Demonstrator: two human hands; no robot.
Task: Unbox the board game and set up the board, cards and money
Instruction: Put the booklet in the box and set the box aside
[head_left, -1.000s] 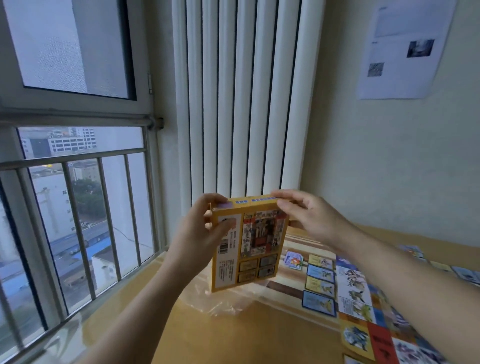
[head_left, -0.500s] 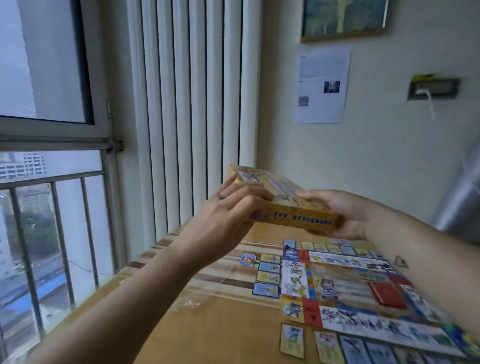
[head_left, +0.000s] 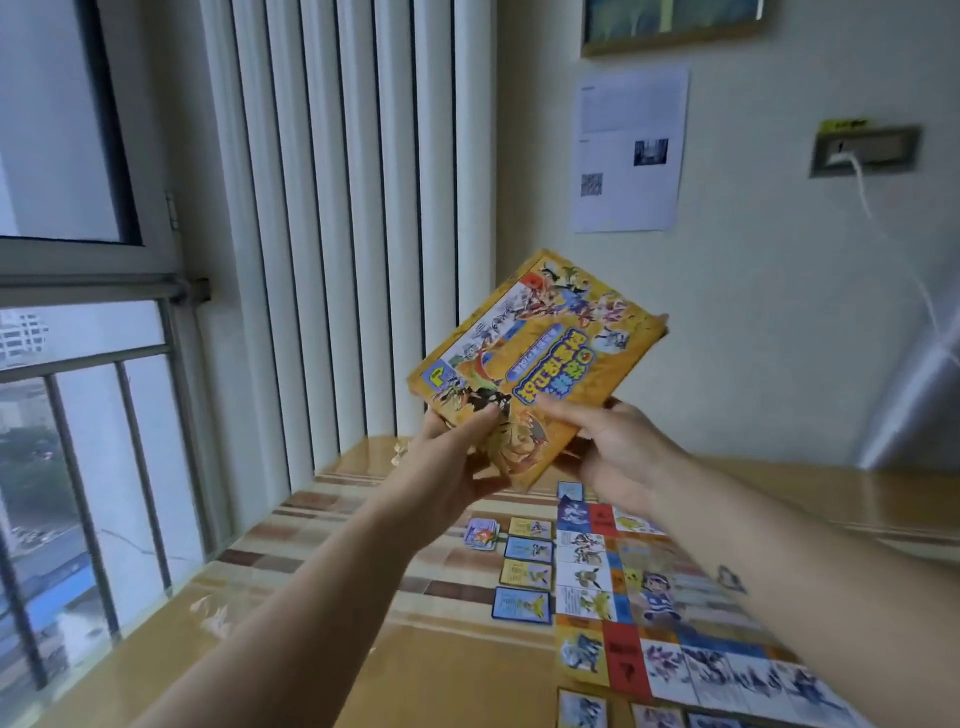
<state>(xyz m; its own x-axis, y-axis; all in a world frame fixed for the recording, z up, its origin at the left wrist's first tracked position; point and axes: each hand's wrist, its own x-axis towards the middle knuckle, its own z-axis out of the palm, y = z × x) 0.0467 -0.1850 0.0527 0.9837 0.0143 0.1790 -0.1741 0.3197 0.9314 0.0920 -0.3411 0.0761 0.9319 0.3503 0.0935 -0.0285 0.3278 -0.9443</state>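
At 5 o'clock in the view, closest to the person, a row of cards (head_left: 582, 709) lies at the lower edge of the picture, on the wooden table (head_left: 322, 675). Just beyond them the game board (head_left: 675, 613) lies flat and unfolded, reaching from 5 o'clock toward the centre. At the board's 9 o'clock side four cards in a column (head_left: 525, 574) lie face up, just beside its edge. A small stack of cards (head_left: 482, 533) sits at 9 o'clock of the farthest one. Some crumpled clear plastic (head_left: 213, 613) lies on the table at 8 o'clock, near the window.

Both forearms reach up from the lower edge. The left hand (head_left: 452, 462) grasps the near left corner of the game box (head_left: 540, 358), with the thumb on the printed face and the fingers behind it. The right hand (head_left: 613, 447) grasps the near right edge, also with the thumb on the face. The yellow box is in the air above the far end of the board. It touches nothing but the hands. It is tilted, its picture side faces the camera, and its far corner points to 1 o'clock.

Behind, white vertical blinds (head_left: 353, 208) hang at 11 o'clock and a barred window (head_left: 78, 364) is at 9 o'clock. On the wall at 1 o'clock are a paper sheet (head_left: 628, 150) and a wall socket (head_left: 865, 150) with a white cable.
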